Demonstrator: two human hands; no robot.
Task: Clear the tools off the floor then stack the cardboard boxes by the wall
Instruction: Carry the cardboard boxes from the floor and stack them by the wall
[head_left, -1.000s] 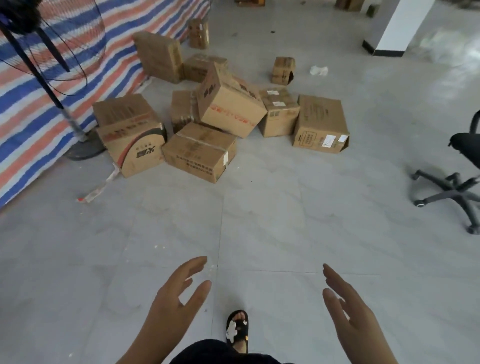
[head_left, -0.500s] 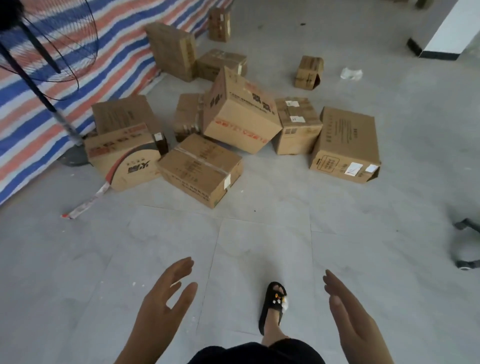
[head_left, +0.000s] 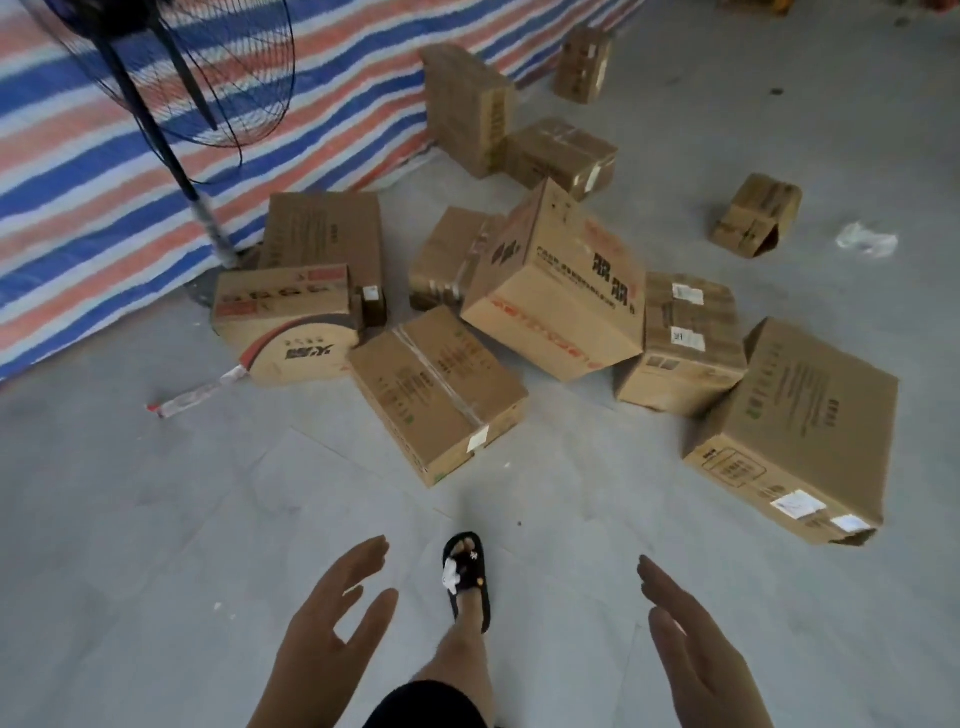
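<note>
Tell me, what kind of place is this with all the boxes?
Probably a storeroom or a workshop still being set up. Cardboard boxes lie scattered on a bare tiled floor, a striped tarp serves as the wall, and a big standing fan is beside it.

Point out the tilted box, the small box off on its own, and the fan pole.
tilted box (head_left: 558, 306): head view, its front face.
small box (head_left: 756, 215): head view, its top.
fan pole (head_left: 171, 166): head view, mid-pole.

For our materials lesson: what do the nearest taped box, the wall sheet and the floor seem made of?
Taped box: matte brown cardboard, sealed with clear glossy tape. Wall sheet: probably woven plastic tarpaulin, striped and creased. Floor: likely smooth grey tiles with thin joint lines.
</note>
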